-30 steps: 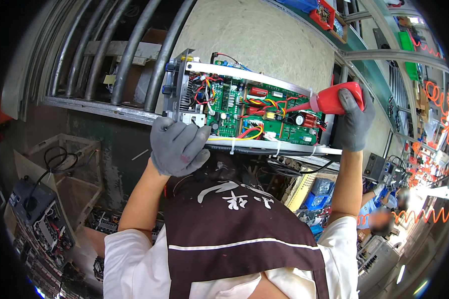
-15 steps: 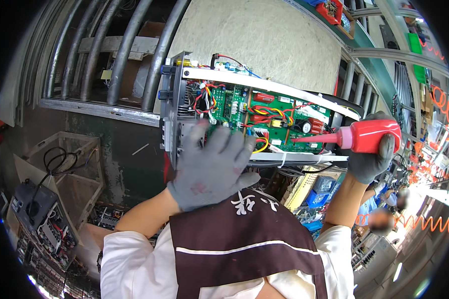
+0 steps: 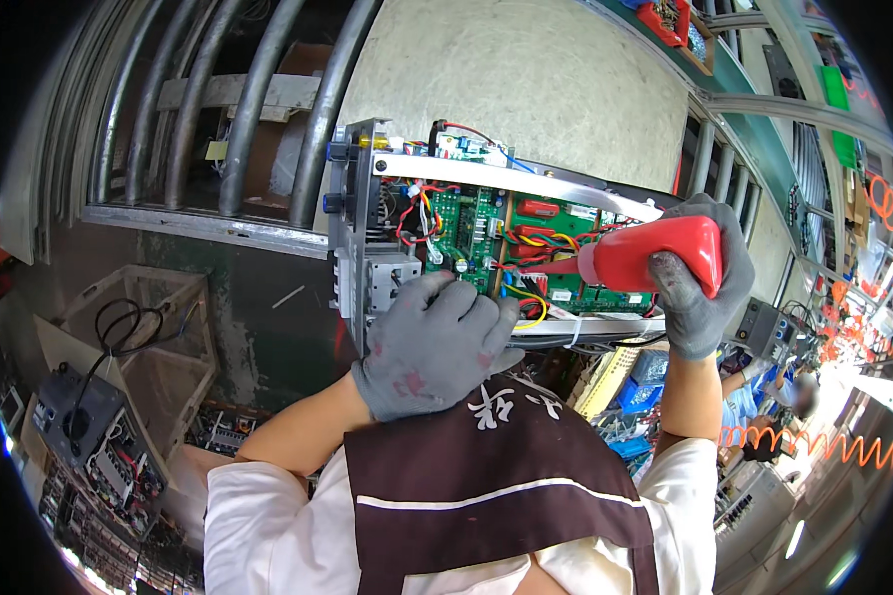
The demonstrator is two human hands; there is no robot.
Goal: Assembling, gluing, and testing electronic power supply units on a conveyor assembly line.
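An open electronics chassis lies across the work surface, with green circuit boards, coloured wires and red components showing inside. My right hand, in a grey glove, is wrapped round a red squeeze bottle. The bottle is tilted, its thin nozzle reaching left over the boards among the wires; the exact tip contact is hard to make out. My left hand, in a stained grey glove, rests over the chassis's near edge beside a metal block. Its fingers are slightly bent and the thumb is held apart.
Metal rollers run along the left of the pale board. A transparent-sided crate and another dark device stand lower left. Red parts bins are at the far right. A coiled orange hose and people are on the right.
The red bottle has moved left and its nozzle now reaches deeper over the boards. My left hand has drawn slightly nearer, fingers more bent. The chassis sits slightly lower and further right in view.
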